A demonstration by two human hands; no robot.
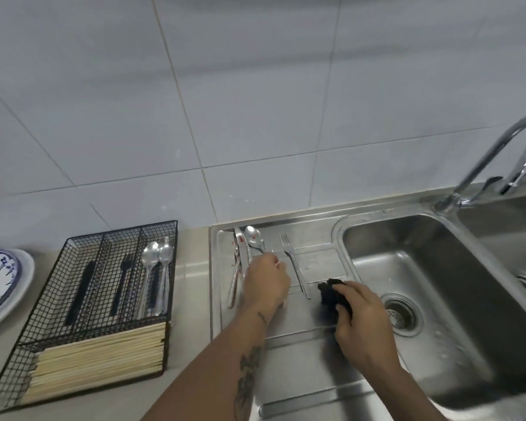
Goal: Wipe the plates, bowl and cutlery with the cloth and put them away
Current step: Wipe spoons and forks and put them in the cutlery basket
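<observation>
On the steel drainboard [304,357] lie a knife [238,265] with red smears, a spoon [253,237] and a fork [295,265]. My left hand [266,282] reaches over the drainboard, its fingers curled onto the end of the spoon's handle; the spoon still rests on the steel. My right hand [362,323] grips a bunched dark cloth [331,294] just right of the fork, beside the sink's edge. A blue-and-white plate [0,284] sits at the far left. No bowl is in view.
A black wire cutlery tray [73,253] left of the drainboard holds two spoons [157,268], dark-handled cutlery and several pale chopsticks [97,357]. To the right are the sink basin [422,268] with its drain, a second basin, and a chrome faucet [495,156]. A tiled wall stands behind.
</observation>
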